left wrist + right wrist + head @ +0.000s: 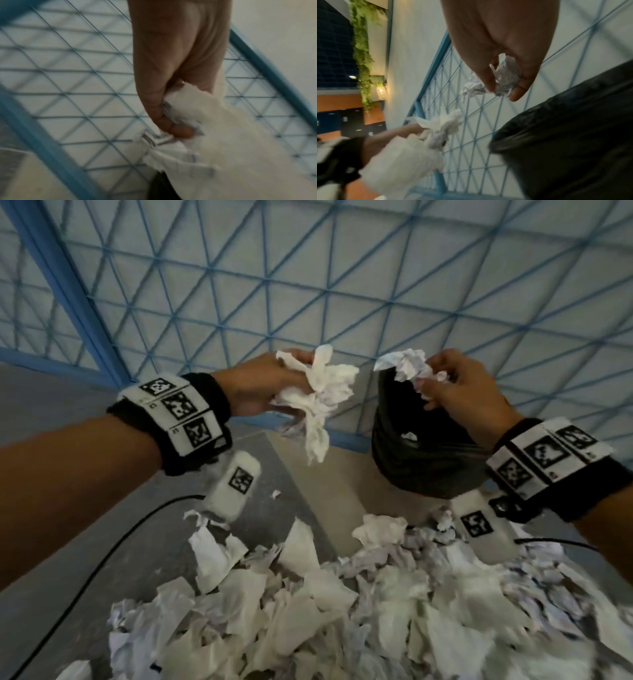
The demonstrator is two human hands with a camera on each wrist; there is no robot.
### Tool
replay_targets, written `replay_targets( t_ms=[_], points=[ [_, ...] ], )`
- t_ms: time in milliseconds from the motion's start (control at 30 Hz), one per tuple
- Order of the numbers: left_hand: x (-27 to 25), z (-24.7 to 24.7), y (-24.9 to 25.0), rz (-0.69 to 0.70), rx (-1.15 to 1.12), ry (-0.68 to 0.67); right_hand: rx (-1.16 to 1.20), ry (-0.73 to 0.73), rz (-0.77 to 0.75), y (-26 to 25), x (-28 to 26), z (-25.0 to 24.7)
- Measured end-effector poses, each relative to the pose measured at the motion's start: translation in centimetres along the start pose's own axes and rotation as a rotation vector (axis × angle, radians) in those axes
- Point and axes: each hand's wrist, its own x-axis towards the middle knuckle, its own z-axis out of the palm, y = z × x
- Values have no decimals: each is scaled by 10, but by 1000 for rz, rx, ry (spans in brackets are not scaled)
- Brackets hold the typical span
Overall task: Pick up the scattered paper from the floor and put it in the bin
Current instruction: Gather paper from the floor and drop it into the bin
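My left hand (274,385) grips a big bunch of crumpled white paper (322,402) that hangs down just left of the bin; the same bunch (197,121) fills the left wrist view under my curled fingers. My right hand (455,392) holds a smaller crumpled wad (409,366) right above the mouth of the black-lined bin (421,453). In the right wrist view the wad (503,77) sits pinched between fingers and thumb, with the bin liner (565,135) below. A scrap of paper (409,435) lies inside the bin.
A large heap of torn and crumpled paper (342,611) covers the floor in front of me. A blue mesh panel (342,285) stands behind the bin. A black cable (102,559) runs across the grey floor at the left.
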Motion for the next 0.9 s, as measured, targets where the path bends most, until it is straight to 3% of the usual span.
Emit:
replay_targets(
  t_ms=[200,267,367,467,533,667,733,800,900],
  points=[
    [74,95,18,156,-32,388,-74,185,285,57,8,-50],
    [88,120,17,161,-1,450,4,209,369,64,11,-54],
    [92,147,19,26,-34,344,204,260,425,63,15,-56],
    [91,149,17,-28,-167,139,162,308,421,58,12,-54],
    [84,141,17,-3,-200,116,55,338,340,54,5,-49],
    [64,104,8,38,-139,197,-53,355,-89,41,-24,-22],
    [50,79,-2,62,-110,266,-131,258,-312,39,-43,1],
    [37,53,-21,39,-59,360,-259,57,-476,40,-63,26],
    [17,8,-76,-185,225,394,-653,-99,-669,54,-83,61]
  ],
)
